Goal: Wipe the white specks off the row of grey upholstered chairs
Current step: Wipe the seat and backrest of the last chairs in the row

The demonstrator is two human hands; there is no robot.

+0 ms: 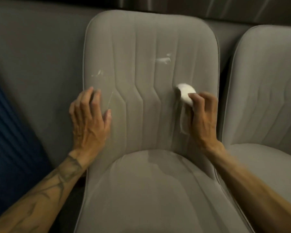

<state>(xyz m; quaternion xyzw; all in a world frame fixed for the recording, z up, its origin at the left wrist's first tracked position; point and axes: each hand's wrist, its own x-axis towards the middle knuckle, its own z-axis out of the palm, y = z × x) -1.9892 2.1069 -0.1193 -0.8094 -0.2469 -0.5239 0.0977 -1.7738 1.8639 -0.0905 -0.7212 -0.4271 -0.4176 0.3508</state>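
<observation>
Rounded velvety seat [149, 190]; ribbed backrest [141, 73] white-smeared; right hand [203, 115] grips crumpled cloth [186, 94].

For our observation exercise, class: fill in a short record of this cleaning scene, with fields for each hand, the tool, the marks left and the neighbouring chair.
left hand: rests open on backrest, near its left edge
right hand: pinches white cloth against backrest
white smear: upper centre of backrest, unwiped
faint streaks: upper left, above left hand
neighbouring chair: at right, no marks visible

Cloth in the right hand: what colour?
White cloth, clearest in the head view.
</observation>
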